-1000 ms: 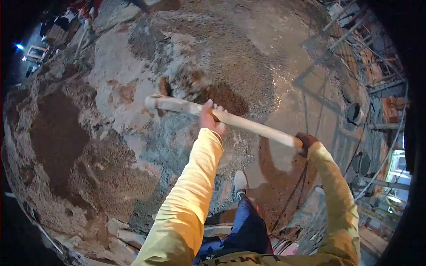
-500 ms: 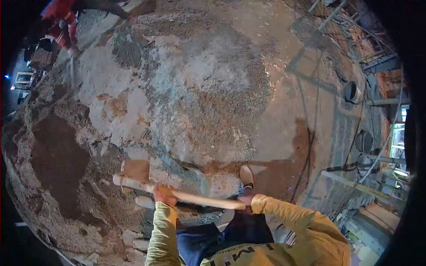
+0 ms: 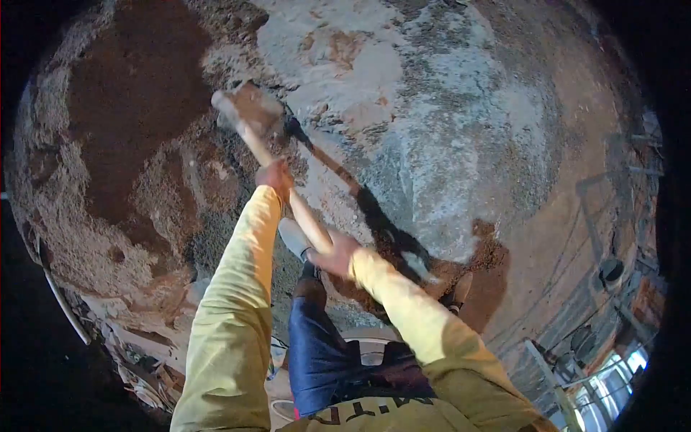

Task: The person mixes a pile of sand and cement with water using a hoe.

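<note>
My left hand (image 3: 275,177) is wrapped around the wooden handle (image 3: 306,216) of a hoe, about midway along it. Near the butt end of that handle, my right hand (image 3: 337,254) is closed too. The hoe's broad blade (image 3: 253,106) is ahead of my left hand, blurred by motion. In this view it overlaps the broken ground between a dark brown patch (image 3: 137,115) and a pale grey, gritty spread (image 3: 461,144). The hoe's shadow falls to the right of the handle.
My shoe (image 3: 294,239) stands just below the handle. Rubble and scraps (image 3: 147,374) lie at lower left, beside a curved pale pipe (image 3: 65,306). A round dark opening (image 3: 612,270) and poles (image 3: 551,381) are at the right.
The hoe has swung forward, its blade now farther from my body and the handle steeper. The view has turned left; a person in red at upper left is out of view.
</note>
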Available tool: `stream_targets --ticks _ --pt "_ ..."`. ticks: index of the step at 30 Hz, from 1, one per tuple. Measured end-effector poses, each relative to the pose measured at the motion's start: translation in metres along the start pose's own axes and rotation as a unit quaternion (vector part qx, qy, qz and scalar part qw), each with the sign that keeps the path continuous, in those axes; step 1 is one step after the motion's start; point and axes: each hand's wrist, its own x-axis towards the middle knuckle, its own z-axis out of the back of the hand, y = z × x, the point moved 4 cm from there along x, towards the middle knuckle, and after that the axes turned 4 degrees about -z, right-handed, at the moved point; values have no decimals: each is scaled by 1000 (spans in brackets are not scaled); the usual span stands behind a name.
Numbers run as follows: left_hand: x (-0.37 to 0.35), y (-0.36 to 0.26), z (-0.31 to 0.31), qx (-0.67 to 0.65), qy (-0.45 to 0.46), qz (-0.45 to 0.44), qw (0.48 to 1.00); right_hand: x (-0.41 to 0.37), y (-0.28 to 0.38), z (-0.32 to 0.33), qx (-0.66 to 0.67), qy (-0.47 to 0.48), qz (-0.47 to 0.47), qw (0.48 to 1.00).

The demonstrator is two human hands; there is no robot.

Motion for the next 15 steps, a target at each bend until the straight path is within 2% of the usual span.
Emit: stream_targets --ticks 1,2,3,4,5,6,7,9,10,13,15 --pt "-12 -9 -10 58 6 -22 998 21 7 7 -34 82 -167 982" --pt "-17 -15 -15 116 12 -45 992 48 6 8 -88 39 -195 976" --pt "13 0 -9 146 9 -13 989 70 -6 4 -60 65 -191 978" --pt "38 12 -6 332 80 -40 939 67 -1 4 -76 93 -212 970" --pt "36 19 -11 669 186 -142 705 54 3 9 -88 71 -223 968" --pt "28 38 -13 822 234 -214 472 38 3 16 -102 47 -234 966" --pt "20 55 -17 859 251 -234 380 35 -12 21 -119 22 -229 966" --pt "52 96 0 753 300 -232 538 20 -54 19 -144 -20 -225 963" --pt "47 111 -4 715 262 -215 611 12 -50 28 -149 -8 -215 965" --pt "-36 74 -44 774 318 -236 494 -16 -26 50 -185 19 -205 961" --pt "-39 106 -51 739 271 -250 563 -36 -45 62 -215 -8 -207 954"
